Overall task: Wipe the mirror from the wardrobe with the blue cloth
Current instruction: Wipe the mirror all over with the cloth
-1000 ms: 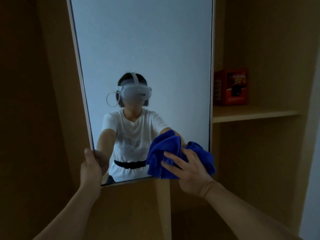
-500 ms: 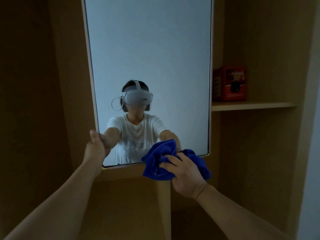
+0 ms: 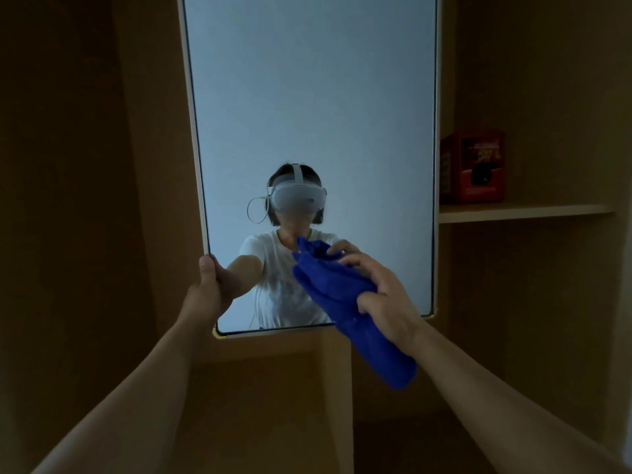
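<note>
— Where are your hands?

— My left hand (image 3: 213, 292) grips the mirror (image 3: 314, 131) at its left edge, low down, thumb curled onto the front. My right hand (image 3: 379, 295) clutches the blue cloth (image 3: 342, 302), fingers curled round its bunched top, against the lower right of the glass.

— How does the mirror sit?

— Upright, long axis vertical, facing me, its top leaning slightly left. The bottom edge hangs just above a wooden ledge; the right edge runs close beside the wardrobe (image 3: 547, 319) upright, the left edge close to a wooden panel.

— And the cloth?

— It slants, upper end on the glass, lower end trailing past the bottom edge toward the right.

— Count?

— One mirror, one cloth, one red box (image 3: 475, 167) on one shelf (image 3: 526, 211), right of the mirror. Above my hands, the glass is bare.
</note>
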Available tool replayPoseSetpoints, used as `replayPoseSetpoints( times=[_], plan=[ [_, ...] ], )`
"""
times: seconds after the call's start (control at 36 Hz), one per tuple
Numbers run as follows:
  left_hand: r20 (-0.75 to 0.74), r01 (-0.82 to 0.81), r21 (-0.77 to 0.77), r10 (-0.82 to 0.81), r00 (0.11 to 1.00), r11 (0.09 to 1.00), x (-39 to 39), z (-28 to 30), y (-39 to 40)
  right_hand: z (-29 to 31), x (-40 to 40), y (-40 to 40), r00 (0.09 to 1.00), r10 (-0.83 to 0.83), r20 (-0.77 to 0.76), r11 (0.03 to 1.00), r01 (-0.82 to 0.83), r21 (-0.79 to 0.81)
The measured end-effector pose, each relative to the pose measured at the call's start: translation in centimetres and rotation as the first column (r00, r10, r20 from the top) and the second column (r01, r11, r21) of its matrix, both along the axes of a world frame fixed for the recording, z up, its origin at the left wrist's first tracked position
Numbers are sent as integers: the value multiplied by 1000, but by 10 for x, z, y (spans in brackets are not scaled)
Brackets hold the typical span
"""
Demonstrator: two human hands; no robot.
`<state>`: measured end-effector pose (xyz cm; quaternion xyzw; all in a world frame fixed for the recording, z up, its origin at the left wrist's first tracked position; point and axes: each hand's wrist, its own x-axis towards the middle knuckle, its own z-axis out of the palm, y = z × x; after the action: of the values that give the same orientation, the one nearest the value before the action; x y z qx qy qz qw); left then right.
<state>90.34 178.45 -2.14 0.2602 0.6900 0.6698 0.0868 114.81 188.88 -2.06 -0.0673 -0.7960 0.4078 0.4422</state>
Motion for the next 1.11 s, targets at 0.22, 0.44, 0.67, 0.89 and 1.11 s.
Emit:
replayPoseSetpoints(
  times=[0.22, 0.44, 0.67, 0.89, 1.11],
  plan=[
    [-85, 13, -3, -14, 996, 1000, -5, -4, -1, -12, -5, 4, 936, -339, -93, 908, 351, 227],
    [14, -86, 17, 86, 996, 996, -4, -1, 8, -70, -24, -7, 894, -410, 184, 876, 329, 352],
    [92, 104, 190, -123, 988, 976, 5, -3, -4, -96, -23, -27, 737, -204, 645, 974, 84, 212],
    [-185, -389, 112, 404, 896, 914, 51, -71, -28, -136, -16, -43, 878, -16, 479, 940, 176, -291],
    [373, 162, -426, 10, 928, 890, 96, -160, -41, -177, -19, -72, 808, -37, 588, 943, 224, -247]
  ],
)
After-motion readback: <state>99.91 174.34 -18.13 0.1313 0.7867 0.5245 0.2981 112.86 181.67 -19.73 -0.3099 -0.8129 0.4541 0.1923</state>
